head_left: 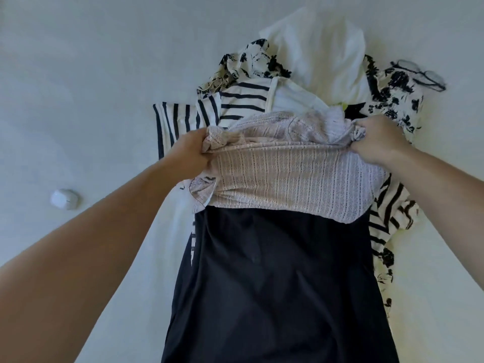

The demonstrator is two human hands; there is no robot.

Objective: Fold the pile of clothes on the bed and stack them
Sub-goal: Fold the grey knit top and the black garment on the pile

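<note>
The pale knit top is hanging stretched between the person's two hands, over the middle of the clothes pile on the bed. The left hand is clenching a bunched corner of the top in its curled fingers, and the right hand is gripping the opposite bunched corner the same way. The top's lower edge is draping onto a black garment, which is running from under the top toward the person. Beyond the knit top a striped shirt is lying with a sleeve spread to the left, and past that a plain white garment is heaped over a black-and-white floral piece. More striped and floral cloth is showing to the right of the knit top. A pair of glasses is resting at the floral piece's far right edge. To the left of the knit top the sheet is lying open and smooth, with only a small white rounded object sitting well apart from the clothes.
</note>
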